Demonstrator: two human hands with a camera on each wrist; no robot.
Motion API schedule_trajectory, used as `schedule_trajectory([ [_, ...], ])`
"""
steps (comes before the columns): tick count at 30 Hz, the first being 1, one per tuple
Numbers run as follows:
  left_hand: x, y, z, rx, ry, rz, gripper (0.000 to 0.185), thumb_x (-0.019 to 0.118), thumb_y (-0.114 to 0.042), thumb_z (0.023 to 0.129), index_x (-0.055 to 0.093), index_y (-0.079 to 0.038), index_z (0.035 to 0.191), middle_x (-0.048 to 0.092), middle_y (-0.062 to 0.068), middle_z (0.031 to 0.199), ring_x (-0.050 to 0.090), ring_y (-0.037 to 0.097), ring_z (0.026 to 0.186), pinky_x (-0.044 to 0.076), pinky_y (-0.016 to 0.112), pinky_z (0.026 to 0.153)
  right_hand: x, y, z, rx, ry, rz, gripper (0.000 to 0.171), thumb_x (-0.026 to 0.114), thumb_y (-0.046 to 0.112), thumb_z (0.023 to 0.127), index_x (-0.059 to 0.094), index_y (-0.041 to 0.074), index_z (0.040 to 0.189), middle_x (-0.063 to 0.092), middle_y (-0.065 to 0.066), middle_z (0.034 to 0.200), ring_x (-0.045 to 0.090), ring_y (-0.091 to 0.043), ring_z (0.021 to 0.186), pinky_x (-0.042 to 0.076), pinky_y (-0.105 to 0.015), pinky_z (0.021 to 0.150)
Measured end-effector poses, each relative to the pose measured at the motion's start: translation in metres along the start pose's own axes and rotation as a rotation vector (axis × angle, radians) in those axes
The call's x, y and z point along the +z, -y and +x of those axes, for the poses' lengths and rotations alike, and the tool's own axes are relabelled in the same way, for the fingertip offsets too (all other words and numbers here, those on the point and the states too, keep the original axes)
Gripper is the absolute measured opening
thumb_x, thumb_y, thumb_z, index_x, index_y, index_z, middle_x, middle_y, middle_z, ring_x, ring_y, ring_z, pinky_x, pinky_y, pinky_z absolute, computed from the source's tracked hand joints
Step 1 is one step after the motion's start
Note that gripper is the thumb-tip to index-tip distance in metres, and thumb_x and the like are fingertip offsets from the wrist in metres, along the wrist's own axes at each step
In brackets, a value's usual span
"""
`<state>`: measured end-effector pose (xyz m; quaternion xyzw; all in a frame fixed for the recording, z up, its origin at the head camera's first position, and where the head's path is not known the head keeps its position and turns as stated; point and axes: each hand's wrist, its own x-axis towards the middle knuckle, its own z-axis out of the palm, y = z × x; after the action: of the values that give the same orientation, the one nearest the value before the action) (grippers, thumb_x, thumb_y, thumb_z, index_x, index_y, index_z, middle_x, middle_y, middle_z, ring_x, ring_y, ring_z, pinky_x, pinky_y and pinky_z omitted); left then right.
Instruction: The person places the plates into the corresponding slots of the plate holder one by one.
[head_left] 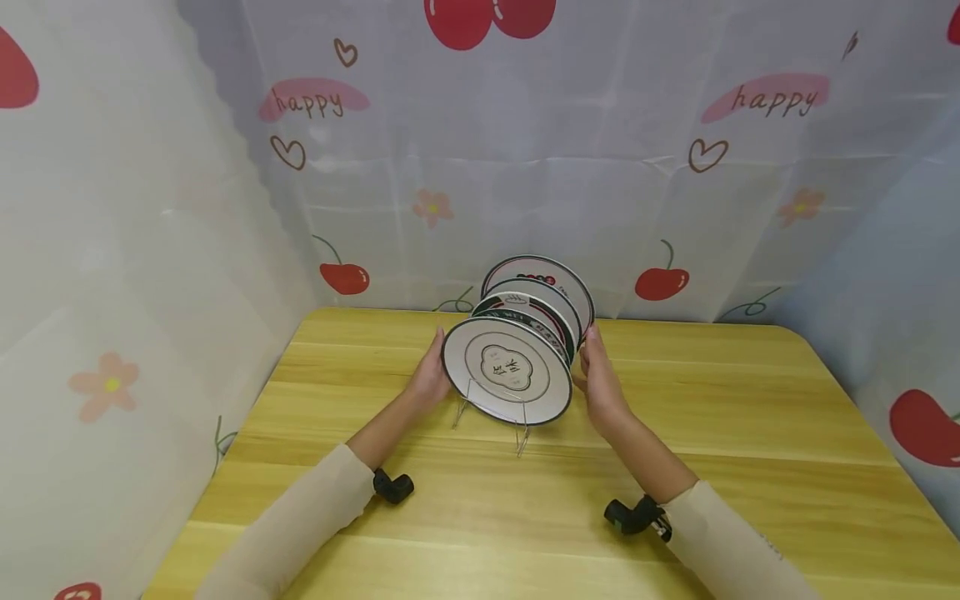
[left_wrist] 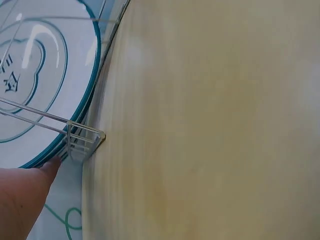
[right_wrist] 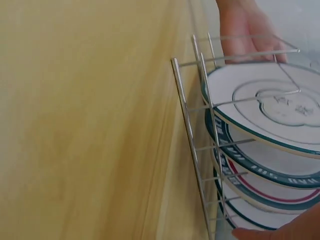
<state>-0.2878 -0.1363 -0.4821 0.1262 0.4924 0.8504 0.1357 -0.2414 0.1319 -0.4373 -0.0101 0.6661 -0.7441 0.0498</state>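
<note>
Several round plates stand on edge, one behind another, in a metal wire dish rack [head_left: 522,437] on the table. In front is a white plate [head_left: 480,396] with a dark rim and a central lettered emblem. Patterned plates, one with a red band [right_wrist: 270,195], stand behind it. My left hand [head_left: 431,375] rests at the left side of the plates, its thumb close to a rim in the left wrist view. On the other side, my right hand [head_left: 602,383] touches the rear plates' edges with extended fingers. The plates hide part of both hands.
The rack stands on a wood-grain table [head_left: 675,400] whose far edge meets a printed curtain [head_left: 510,200] with cherries and hearts. A black camera mount is worn on the left wrist [head_left: 393,486] and another on the right [head_left: 633,515].
</note>
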Motion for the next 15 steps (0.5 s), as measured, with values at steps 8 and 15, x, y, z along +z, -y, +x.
schedule_trajectory([
  [8,0.022,0.012,-0.019,0.108,-0.007,0.047,0.061,0.012,-0.043,0.103,0.014,-0.006,0.151,0.014,0.006,0.157,0.015,0.019,0.142,0.013,0.030,0.117,-0.016,-0.002,0.010,-0.002,0.061,0.004,0.063,0.016,0.053,0.100,-0.004,0.023,0.152,-0.003,0.005,0.158,0.000,-0.019,0.144,-0.002,-0.045,0.117],
  [15,0.029,-0.002,-0.025,0.185,-0.062,0.169,0.054,0.010,-0.035,0.105,0.016,-0.008,0.151,0.015,0.011,0.156,0.011,0.026,0.143,0.010,0.040,0.118,-0.011,0.000,-0.011,-0.096,0.019,-0.201,0.066,0.020,0.059,0.097,-0.002,0.030,0.152,-0.004,0.008,0.157,0.001,-0.016,0.144,0.001,-0.045,0.118],
])
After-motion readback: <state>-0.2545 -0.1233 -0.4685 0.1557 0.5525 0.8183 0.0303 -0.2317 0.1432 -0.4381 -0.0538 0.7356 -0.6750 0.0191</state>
